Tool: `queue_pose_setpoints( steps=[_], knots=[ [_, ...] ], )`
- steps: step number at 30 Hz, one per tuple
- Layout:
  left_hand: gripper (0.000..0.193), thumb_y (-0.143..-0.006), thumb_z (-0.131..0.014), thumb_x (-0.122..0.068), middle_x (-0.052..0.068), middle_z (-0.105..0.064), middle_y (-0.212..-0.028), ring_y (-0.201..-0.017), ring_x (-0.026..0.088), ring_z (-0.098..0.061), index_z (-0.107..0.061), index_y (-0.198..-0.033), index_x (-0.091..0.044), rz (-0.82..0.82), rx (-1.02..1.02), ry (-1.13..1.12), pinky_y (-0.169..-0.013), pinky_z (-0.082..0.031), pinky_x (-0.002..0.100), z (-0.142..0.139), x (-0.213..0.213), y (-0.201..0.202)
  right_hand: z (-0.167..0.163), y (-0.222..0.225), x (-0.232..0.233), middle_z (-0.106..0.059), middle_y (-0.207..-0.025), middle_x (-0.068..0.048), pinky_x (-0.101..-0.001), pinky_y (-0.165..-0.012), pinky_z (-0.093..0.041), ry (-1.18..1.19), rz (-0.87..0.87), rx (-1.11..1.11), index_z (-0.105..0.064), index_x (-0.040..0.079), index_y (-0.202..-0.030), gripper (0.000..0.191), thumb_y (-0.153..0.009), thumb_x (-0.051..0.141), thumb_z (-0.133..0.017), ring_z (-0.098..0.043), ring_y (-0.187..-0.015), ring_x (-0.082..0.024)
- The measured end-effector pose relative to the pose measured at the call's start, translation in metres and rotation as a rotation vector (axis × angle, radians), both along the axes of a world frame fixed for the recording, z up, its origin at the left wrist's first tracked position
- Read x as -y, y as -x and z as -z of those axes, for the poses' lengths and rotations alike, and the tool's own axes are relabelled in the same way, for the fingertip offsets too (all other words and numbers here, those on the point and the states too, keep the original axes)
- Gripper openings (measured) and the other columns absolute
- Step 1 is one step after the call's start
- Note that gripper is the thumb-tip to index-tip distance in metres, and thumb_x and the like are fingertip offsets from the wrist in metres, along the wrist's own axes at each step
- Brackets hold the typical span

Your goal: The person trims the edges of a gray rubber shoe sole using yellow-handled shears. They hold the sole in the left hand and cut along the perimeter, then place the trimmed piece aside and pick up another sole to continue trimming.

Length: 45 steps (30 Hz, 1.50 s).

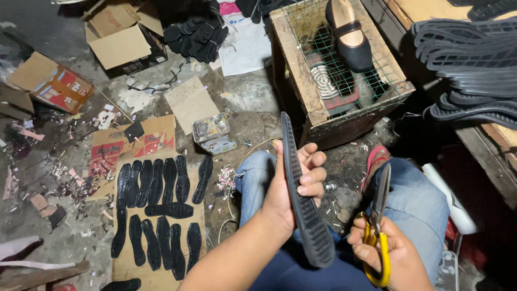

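Our left hand [293,186] clamps a black shoe sole [302,199] edge-up, our right hand [385,250] grips yellow-handled scissors [378,226], blades up, more soles [159,210] on floor cardboard [161,272]

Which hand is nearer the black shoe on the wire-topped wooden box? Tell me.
Left. The left hand, gripping a black rubber sole, sits below the black shoe; the right hand is lower still.

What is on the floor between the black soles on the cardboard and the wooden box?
In the head view, a clear square bottle lies between the soles and the wooden box.
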State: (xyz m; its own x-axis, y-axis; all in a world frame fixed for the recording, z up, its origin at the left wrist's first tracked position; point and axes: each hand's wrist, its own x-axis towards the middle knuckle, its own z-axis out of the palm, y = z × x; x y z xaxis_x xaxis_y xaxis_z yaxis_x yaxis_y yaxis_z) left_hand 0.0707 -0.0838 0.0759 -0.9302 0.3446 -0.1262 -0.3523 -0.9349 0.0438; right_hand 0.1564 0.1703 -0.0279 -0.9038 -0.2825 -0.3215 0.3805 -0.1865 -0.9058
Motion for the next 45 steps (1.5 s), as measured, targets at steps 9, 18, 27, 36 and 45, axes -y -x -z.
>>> queue_pose_setpoints(
  steps=[9, 18, 27, 36, 45],
  knots=[
    [0.045, -0.101, -0.06, -0.055, 0.004, -0.059, -0.095, -0.074, 0.012, -0.056, -0.057, -0.108, -0.011, -0.207, 0.09, 0.267, -0.063, -0.05, 0.025, 0.006, -0.003, -0.008, -0.056, -0.02, 0.021, -0.07, -0.115, -0.014, -0.0356, -0.078, -0.059, 0.04, -0.002, -0.018, -0.054, 0.002, -0.133, 0.069, -0.069, -0.002, -0.08, -0.067, -0.095, -0.02],
    [0.06, -0.096, -0.062, -0.012, 0.012, -0.056, -0.144, -0.138, 0.025, -0.053, -0.038, -0.151, -0.007, -0.075, -0.295, 0.468, -0.123, -0.038, 0.044, -0.026, -0.021, -0.03, -0.09, 0.015, 0.025, -0.068, -0.094, -0.012, -0.0338, -0.067, -0.059, -0.039, 0.259, -0.053, -0.056, -0.002, -0.125, 0.048, -0.082, 0.009, -0.073, -0.07, -0.073, -0.021],
    [0.073, -0.101, -0.066, -0.022, 0.018, -0.051, -0.15, -0.132, 0.033, -0.058, -0.022, -0.158, -0.012, 0.12, -0.443, 0.558, -0.112, -0.046, 0.05, -0.013, -0.044, -0.01, -0.073, 0.042, 0.003, -0.068, -0.09, -0.015, -0.0339, -0.062, -0.055, 0.096, 0.176, -0.004, -0.057, -0.006, -0.126, 0.047, -0.087, 0.016, -0.07, -0.067, -0.069, -0.023],
    [0.071, -0.101, -0.067, -0.028, 0.019, -0.054, -0.141, -0.127, 0.03, -0.06, -0.025, -0.156, -0.013, -0.097, -0.278, 0.525, -0.109, -0.05, 0.048, -0.002, -0.044, -0.005, -0.045, 0.037, -0.014, -0.061, -0.125, -0.017, -0.0344, -0.083, -0.054, 0.079, 0.042, -0.251, -0.042, -0.001, -0.14, 0.062, -0.097, 0.04, -0.062, -0.063, -0.101, -0.021],
    [0.042, -0.106, -0.057, -0.036, 0.018, -0.068, -0.12, -0.11, 0.028, -0.069, -0.058, -0.121, 0.003, -0.161, 0.059, 0.401, -0.097, -0.058, 0.038, 0.018, -0.027, 0.011, -0.018, 0.036, -0.006, -0.062, -0.125, -0.019, -0.0356, -0.086, -0.051, 0.11, -0.047, -0.232, -0.044, -0.003, -0.144, 0.066, -0.099, 0.043, -0.057, -0.063, -0.098, -0.022]
  ],
)
